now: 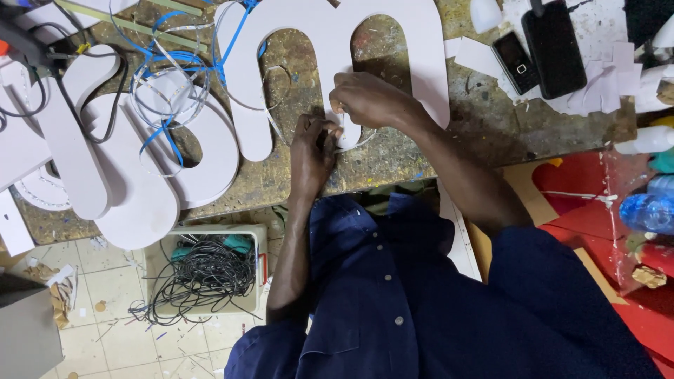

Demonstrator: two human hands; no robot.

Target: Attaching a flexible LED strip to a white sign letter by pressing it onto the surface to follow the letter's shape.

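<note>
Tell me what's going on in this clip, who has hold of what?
A person in a dark blue shirt works at a paint-spattered bench. Both hands meet at the lower end of the middle leg of a large white letter-shaped cutout: the right hand rests on that leg, and the left hand pinches a thin white strip along its edge. More white cutouts and blue wires lie to the left, two phones to the upper right.

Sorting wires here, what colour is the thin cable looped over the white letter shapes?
Blue cable, in the head view.
</note>
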